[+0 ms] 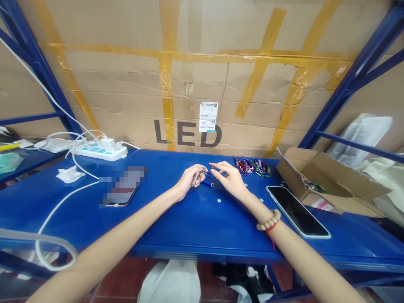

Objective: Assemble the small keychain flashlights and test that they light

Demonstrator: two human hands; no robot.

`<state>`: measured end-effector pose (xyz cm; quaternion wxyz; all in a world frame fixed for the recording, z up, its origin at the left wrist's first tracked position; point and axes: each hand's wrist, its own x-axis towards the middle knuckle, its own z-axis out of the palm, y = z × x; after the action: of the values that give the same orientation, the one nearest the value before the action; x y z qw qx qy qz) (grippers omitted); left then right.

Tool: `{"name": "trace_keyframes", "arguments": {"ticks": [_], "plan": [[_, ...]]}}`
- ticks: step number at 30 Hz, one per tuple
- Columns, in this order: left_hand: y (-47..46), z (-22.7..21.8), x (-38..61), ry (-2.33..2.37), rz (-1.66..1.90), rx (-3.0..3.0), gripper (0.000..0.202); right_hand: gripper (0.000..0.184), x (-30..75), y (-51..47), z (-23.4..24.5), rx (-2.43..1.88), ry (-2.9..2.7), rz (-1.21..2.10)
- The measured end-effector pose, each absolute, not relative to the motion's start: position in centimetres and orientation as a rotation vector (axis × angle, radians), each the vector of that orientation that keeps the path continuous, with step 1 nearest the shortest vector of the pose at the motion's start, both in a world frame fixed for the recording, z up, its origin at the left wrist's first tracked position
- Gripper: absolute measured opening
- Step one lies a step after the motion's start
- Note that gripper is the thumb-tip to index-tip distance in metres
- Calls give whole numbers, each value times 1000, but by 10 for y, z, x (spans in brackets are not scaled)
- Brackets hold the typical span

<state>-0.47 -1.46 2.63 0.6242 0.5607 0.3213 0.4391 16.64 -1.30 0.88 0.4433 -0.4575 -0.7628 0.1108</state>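
Note:
My left hand (191, 179) is closed around a small grey keychain flashlight (195, 178), with a metal clip at its upper end. Just to the right, my right hand (229, 179) hovers with its fingers apart, close to the clip and holding nothing that I can see. A blue keychain flashlight (208, 183) lies on the blue table (202, 227) between the two hands. Beyond my right hand, a pile of several coloured keychain flashlights (252, 166) with small carabiners rests on the tabletop.
At the right stand an open cardboard box (341, 179) and a phone (298, 211) lying flat. Another phone (124, 189) lies left, near a white power strip (101, 150) with looping cables. A large taped carton (139, 97) walls off the back. Small pale discs (219, 200) dot the table.

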Motion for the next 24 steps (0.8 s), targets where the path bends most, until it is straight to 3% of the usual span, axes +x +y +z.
{"name": "trace_keyframes", "arguments": {"ticks": [8, 16, 24], "plan": [[-16, 18, -1, 778, 1037, 1615, 25, 28, 148, -19, 11, -945, -1641, 618], [-18, 18, -6, 905, 1080, 2067, 18, 31, 149, -20, 14, -906, -1502, 848], [-12, 12, -6, 1011, 1171, 2437, 21, 42, 145, -25, 16, -915, -1230, 1229]]}}
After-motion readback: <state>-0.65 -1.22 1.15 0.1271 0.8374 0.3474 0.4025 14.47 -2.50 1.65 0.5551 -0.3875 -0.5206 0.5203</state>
